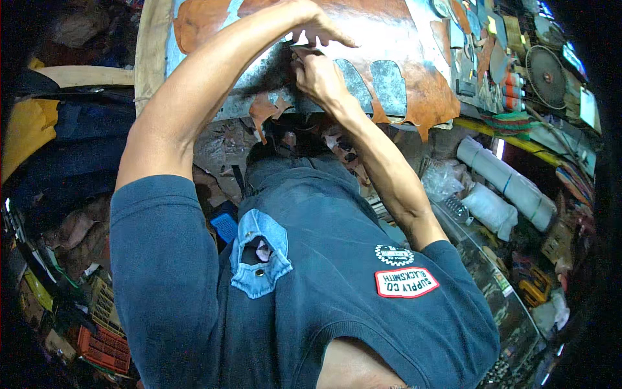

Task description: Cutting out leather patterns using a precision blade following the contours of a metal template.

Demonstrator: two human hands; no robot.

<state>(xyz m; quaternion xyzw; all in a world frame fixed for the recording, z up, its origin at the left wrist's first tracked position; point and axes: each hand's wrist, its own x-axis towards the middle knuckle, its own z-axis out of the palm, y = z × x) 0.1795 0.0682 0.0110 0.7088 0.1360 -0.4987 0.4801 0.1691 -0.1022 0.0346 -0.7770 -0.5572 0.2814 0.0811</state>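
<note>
A brown leather hide (427,84) with several rounded cut-outs lies on a grey metal-topped table (392,91), its ragged near edge hanging over the front. My left hand (317,24) reaches across the far middle of it, fingers spread and pointing down and to the right, over the bright glare. Just below, my right hand (319,76) is closed, fingers pinched together near the left hand's fingertips. Something small and dark shows at its fingers, too hidden to name. A loose leather scrap (262,113) droops from the table's front edge, left of my right wrist.
Wooden boards (149,58) border the table's left side. Tools and leather pieces crowd its right, near a round black fan (546,76). White wrapped rolls (505,181) lie to the lower right. An orange plastic crate (103,349) sits at the lower left.
</note>
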